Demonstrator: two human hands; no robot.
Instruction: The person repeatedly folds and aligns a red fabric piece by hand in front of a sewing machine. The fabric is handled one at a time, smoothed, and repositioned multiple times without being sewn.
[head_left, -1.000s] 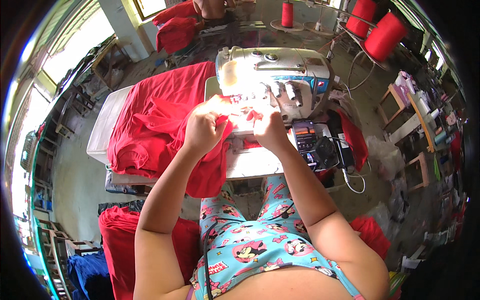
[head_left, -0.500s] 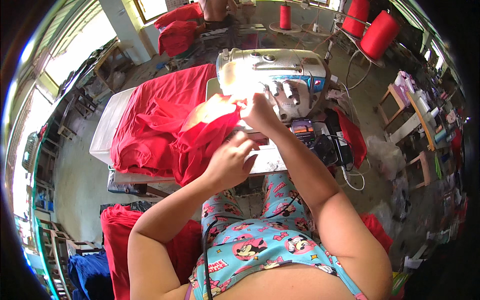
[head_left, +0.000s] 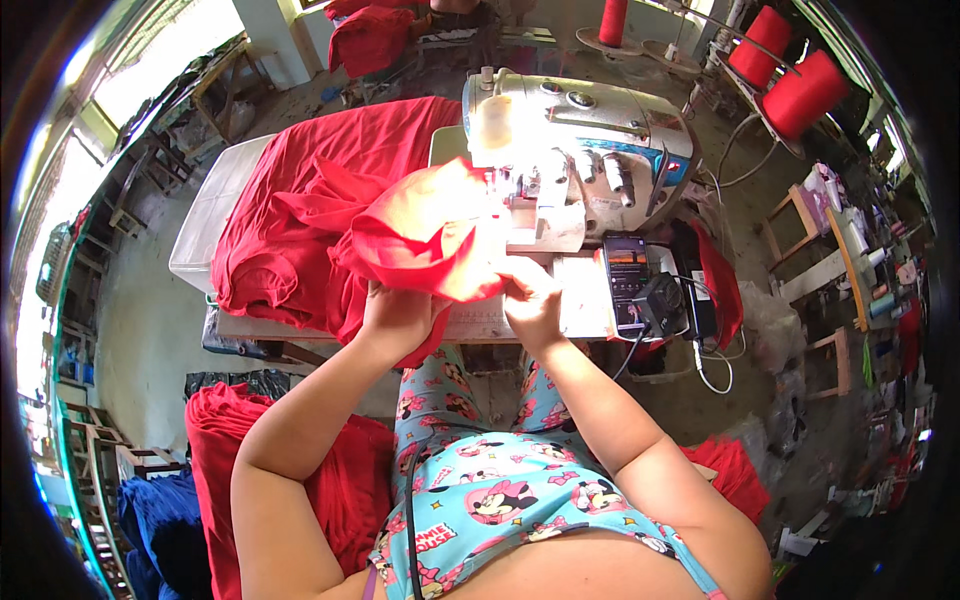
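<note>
A bunched red garment point(head_left: 410, 225) lies partly spread at the needle area of a white sewing machine point(head_left: 590, 120), under its bright lamp. My left hand point(head_left: 397, 318) holds the near side of the garment from below, its fingers mostly hidden by the cloth. At the cloth's near right corner, my right hand point(head_left: 532, 302) pinches the edge between thumb and fingers, just in front of the machine. The cloth's far edge meets the needle area, where glare hides the detail.
More red cloth point(head_left: 300, 190) is heaped over a white box point(head_left: 205, 220) on the left. A phone point(head_left: 627, 280) and a black adapter point(head_left: 660, 300) with cables sit on the right. Red thread cones point(head_left: 805, 95) stand beyond. Red fabric point(head_left: 230, 460) is piled beside my left leg.
My right hand has come down from the machine head to the cloth's near edge. My left hand has shifted left beneath the garment, which is now raised and more opened out.
</note>
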